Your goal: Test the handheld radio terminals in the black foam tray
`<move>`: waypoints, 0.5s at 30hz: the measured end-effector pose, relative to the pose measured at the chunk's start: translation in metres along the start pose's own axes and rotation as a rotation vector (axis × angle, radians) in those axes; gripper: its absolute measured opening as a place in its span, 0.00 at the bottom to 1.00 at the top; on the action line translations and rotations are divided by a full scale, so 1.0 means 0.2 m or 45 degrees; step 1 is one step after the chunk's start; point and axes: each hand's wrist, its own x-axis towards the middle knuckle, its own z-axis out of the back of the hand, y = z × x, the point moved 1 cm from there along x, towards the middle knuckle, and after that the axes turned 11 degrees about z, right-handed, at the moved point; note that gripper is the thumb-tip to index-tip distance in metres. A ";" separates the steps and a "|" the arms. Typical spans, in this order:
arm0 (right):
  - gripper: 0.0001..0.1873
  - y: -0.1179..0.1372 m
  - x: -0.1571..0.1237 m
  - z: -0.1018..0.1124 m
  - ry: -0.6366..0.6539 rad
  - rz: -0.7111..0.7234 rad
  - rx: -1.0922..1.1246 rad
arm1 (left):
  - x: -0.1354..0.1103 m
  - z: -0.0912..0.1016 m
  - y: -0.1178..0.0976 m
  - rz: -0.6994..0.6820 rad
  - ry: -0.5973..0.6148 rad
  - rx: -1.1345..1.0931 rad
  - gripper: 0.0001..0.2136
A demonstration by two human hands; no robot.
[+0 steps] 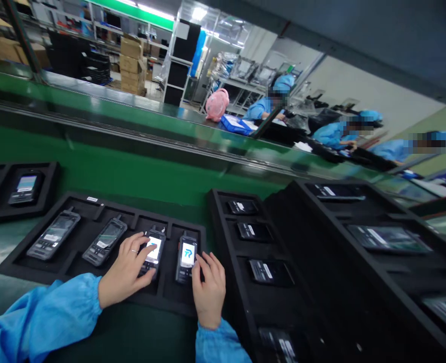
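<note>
A black foam tray (67, 201) holds a row of handheld radio phones with stub antennas and keypads. My left hand (128, 267) reaches over the third handset (151, 252), fingers spread, a fingertip over its lit white screen and the thumb by its lower part. Beside the fourth handset (187, 259), whose screen shows a blue logo, my right hand (208, 287) has its fingers apart, fingertips at the right edge. Two handsets further left, the first (54, 234) and the second (105, 241), lie in their slots with dark screens and small white labels.
To the right stands a second foam tray (217, 222) with several handsets, beside a raised stack of trays (306, 201). Another tray (54, 174) is at far left. A ledge (139, 133) runs behind the green work surface (162, 189). Several people in blue work beyond.
</note>
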 end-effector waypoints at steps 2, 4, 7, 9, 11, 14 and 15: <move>0.13 0.02 0.02 0.02 -0.005 0.088 0.051 | 0.02 0.09 0.13 0.185 0.010 -0.087 0.20; 0.12 0.04 0.02 0.02 0.012 0.203 0.128 | 0.02 0.23 0.32 0.423 -0.072 -0.095 0.21; 0.14 0.09 0.01 -0.01 0.053 0.377 0.206 | -0.03 0.47 0.66 0.752 -0.250 -0.032 0.23; 0.18 0.13 -0.03 -0.07 0.071 0.482 0.285 | -0.09 0.62 0.85 0.902 -0.362 0.025 0.25; 0.30 0.19 -0.07 -0.13 0.087 0.550 0.406 | -0.14 0.73 0.99 1.012 -0.449 0.075 0.26; 0.36 0.30 -0.12 -0.21 0.123 0.563 0.589 | -0.20 0.78 1.13 1.111 -0.481 0.102 0.22; 0.33 0.34 -0.13 -0.22 0.129 0.548 0.633 | -0.21 0.77 1.16 1.129 -0.466 0.102 0.19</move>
